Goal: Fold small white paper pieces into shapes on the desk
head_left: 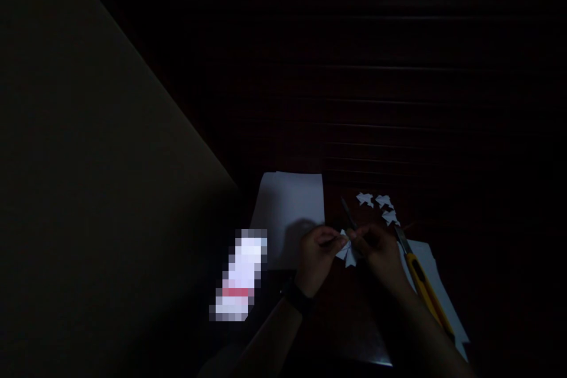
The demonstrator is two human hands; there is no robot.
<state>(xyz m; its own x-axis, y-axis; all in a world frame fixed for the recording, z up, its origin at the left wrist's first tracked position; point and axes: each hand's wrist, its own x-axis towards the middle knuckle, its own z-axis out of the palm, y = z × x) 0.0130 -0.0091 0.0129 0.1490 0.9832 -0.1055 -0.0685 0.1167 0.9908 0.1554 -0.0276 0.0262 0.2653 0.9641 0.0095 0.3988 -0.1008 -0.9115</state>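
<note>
The scene is very dark. My left hand (318, 254) and my right hand (377, 251) meet over a dark table, both pinched on a small folded white paper figure (348, 254) held between them. A dark band sits on my left wrist. Three similar small white paper figures (378, 205) lie on the table just beyond my right hand. A thin dark tool (348, 215) lies behind the hands.
A white paper sheet (290, 207) lies behind my left hand. A yellow utility knife (425, 286) rests on another white sheet (445, 301) at right. A bright pixelated rectangle (241, 274) glows at left. A large dim panel (80, 189) fills the left side.
</note>
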